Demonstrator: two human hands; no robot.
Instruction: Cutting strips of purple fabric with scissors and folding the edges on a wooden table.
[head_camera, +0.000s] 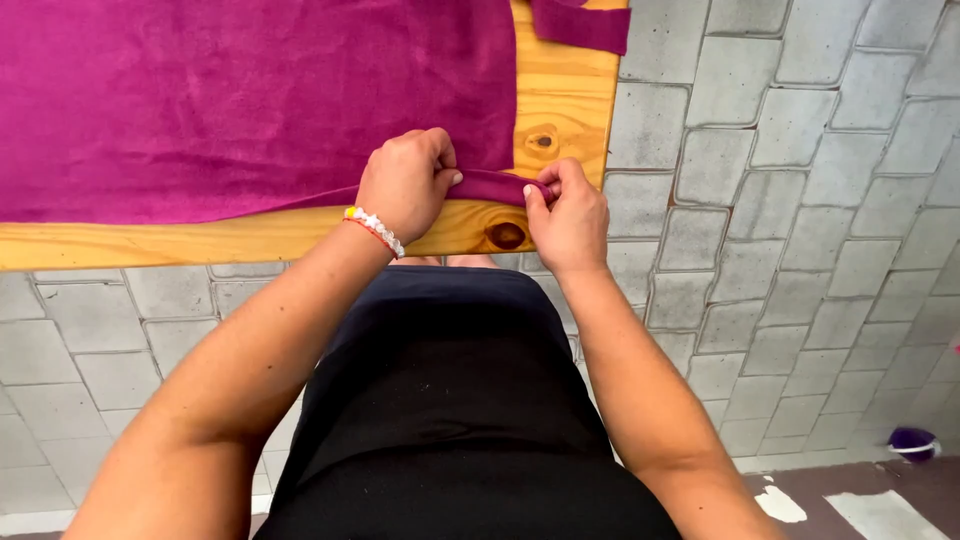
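Scene: a person stands at the near edge of a pale wooden table (560, 90), looking down at magenta fleece-like fabric (240, 100) spread flat across most of its top.

Left hand: the left hand (405, 185) is closed on the fabric's near right corner, thumb and fingers pinched over a narrow folded hem (495, 186); a beaded bracelet (374, 230) sits at the wrist.

Right hand: the right hand (570, 215) is pinched shut on the other end of the same fold, just right of the left hand, fingertips (545, 190) pressing the cloth down.

Where the cloth lies: the fold runs along the near edge of the table, close to a dark knot (506, 236) in the wood; the rest of the sheet stretches left and far.

Also on the table: a separate magenta strip (585, 25) lies at the far right corner, well apart from the hands.

Surroundings: grey paving blocks (800, 200) below and to the right; a small purple object (912, 442) on the ground, near right.

Risk, the fold: the turned edge looks springy; if either pinch loosens, it would likely unroll.

Risk, the line: with both hands close together, the hem could wander uneven further left, where nothing holds it.

Risk, the edge: the cloth lies close to the table's lip, so a tug towards the body could drag the corner off.
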